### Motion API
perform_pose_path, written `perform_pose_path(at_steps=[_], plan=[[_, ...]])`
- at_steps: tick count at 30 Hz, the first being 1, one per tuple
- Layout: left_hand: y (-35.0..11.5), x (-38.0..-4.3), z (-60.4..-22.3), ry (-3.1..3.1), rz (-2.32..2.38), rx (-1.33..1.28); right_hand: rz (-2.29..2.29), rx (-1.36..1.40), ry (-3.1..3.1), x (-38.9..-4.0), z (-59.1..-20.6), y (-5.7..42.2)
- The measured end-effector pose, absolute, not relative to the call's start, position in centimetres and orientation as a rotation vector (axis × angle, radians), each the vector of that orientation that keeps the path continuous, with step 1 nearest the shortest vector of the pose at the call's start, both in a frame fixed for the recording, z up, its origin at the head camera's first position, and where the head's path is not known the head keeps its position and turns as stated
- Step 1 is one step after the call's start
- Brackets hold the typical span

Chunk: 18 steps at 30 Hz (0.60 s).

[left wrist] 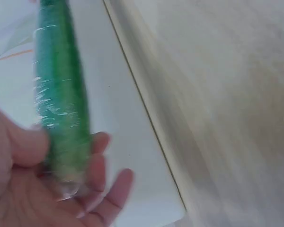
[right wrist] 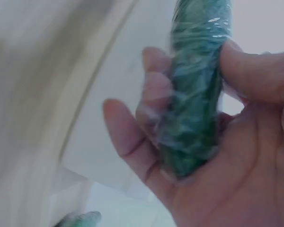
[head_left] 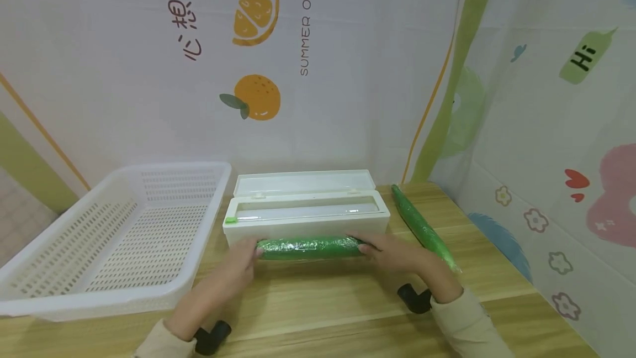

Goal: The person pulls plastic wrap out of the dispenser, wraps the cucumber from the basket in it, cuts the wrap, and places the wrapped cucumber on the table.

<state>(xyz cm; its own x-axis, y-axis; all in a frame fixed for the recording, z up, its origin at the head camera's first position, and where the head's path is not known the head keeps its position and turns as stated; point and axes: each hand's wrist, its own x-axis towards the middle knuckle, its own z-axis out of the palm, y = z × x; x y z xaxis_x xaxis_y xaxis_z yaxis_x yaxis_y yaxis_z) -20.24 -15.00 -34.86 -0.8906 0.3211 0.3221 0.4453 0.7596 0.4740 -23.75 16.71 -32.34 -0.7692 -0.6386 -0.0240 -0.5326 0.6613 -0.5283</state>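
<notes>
A green cucumber [head_left: 310, 248] wrapped in shiny clear film is held level by both hands, just in front of the white cling film box [head_left: 308, 227]. My left hand [head_left: 242, 261] grips its left end; in the left wrist view the thumb and fingers curl round the cucumber [left wrist: 64, 94], with film bunched at its tip. At the other end, my right hand [head_left: 390, 252] pinches it between thumb and fingers. Wrinkled film covers that end of the cucumber [right wrist: 196, 104] in the right wrist view. The box's lid [head_left: 304, 182] stands raised, and a film roll [head_left: 308, 212] lies inside.
A white perforated basket [head_left: 218, 203] stands at the left. Another film-wrapped cucumber [head_left: 422, 225] lies on the wooden table [head_left: 308, 314] at the right, beyond my right hand. Behind the table hangs a printed white curtain [head_left: 338, 104].
</notes>
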Motion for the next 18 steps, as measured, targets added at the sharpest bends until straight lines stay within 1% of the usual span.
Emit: perform_pose_path(at_steps=[6,11,18], plan=[[-14.7,-20.3,-33.7,-2.74,-0.883,-0.448,-0.816,-0.941,2.592,-23.3,-30.6,17.4],[-14.7,-20.1,-33.0,-2.753,-0.974,-0.311,-0.838,-0.979,2.566,-23.0,-30.1,17.4],[-14.8,-19.9,-32.7,-2.719,-1.063,-0.208,-0.885,-0.993,2.58,-22.4,-29.5,17.2]])
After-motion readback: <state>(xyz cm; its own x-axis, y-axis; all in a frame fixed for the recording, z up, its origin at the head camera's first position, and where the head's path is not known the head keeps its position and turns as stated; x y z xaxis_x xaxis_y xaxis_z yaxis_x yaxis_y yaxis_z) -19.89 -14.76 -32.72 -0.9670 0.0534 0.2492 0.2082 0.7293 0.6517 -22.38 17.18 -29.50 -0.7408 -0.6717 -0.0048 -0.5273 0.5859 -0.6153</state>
